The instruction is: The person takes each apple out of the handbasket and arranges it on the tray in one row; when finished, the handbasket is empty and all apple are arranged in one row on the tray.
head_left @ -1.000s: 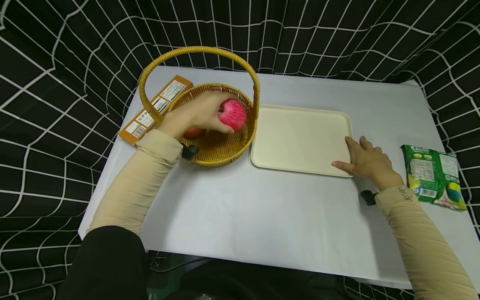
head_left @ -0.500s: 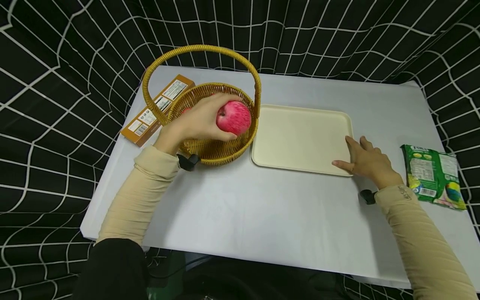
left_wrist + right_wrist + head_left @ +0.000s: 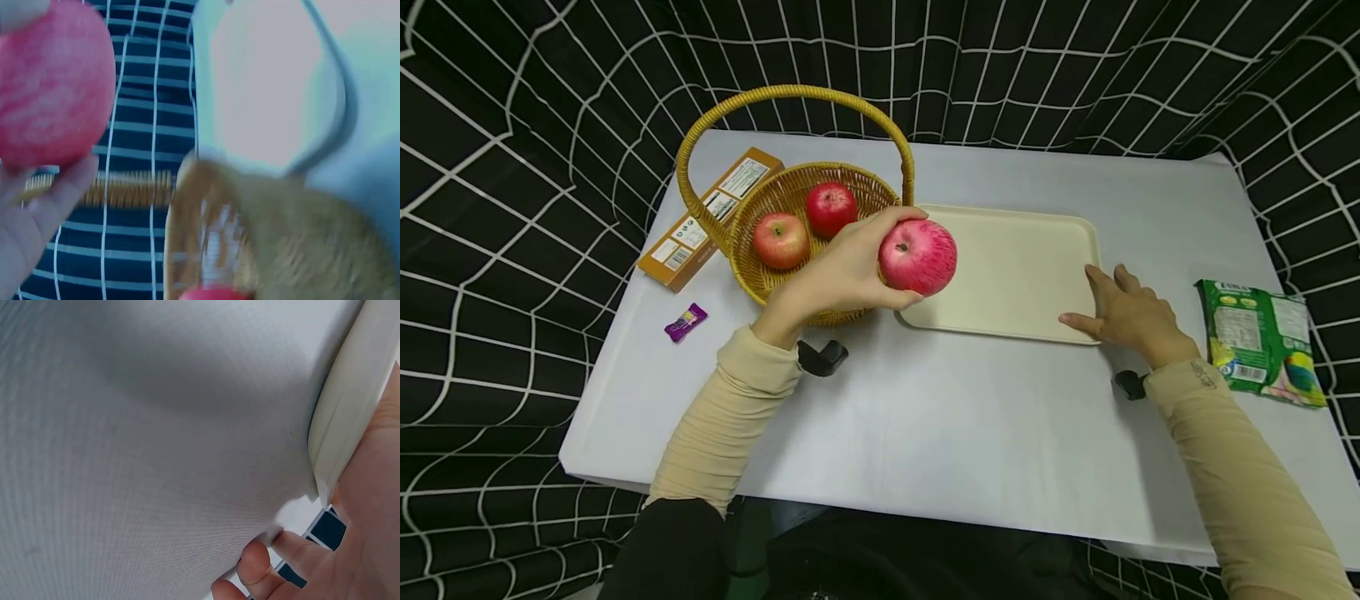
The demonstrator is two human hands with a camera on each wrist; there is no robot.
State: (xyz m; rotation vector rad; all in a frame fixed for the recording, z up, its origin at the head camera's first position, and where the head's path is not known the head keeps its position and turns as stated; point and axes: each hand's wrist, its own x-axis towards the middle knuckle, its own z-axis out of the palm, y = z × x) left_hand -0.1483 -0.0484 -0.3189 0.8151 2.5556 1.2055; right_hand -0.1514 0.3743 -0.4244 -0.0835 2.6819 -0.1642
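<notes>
My left hand (image 3: 842, 279) grips a pink-red apple (image 3: 917, 257) in the air, between the wicker basket (image 3: 752, 262) and the left edge of the cream tray (image 3: 1015, 267). The left wrist view shows the same apple (image 3: 50, 84) against my fingers (image 3: 37, 212), with the basket (image 3: 281, 237) blurred below. Two more red apples (image 3: 781, 240) (image 3: 831, 208) lie in the basket. My right hand (image 3: 1123, 312) rests with straight fingers against the tray's near right corner; in the right wrist view the tray rim (image 3: 344, 425) meets my palm.
An orange carton (image 3: 711, 217) lies left of the basket. A small purple wrapper (image 3: 686, 322) sits on the white table (image 3: 925, 433) near its left edge. A green snack bag (image 3: 1262, 340) lies at the right. Black netted curtain surrounds the table.
My left hand lifted the apple out of the basket and carried it right towards the tray. The two apples in the basket and the purple wrapper came into view. The right hand stayed.
</notes>
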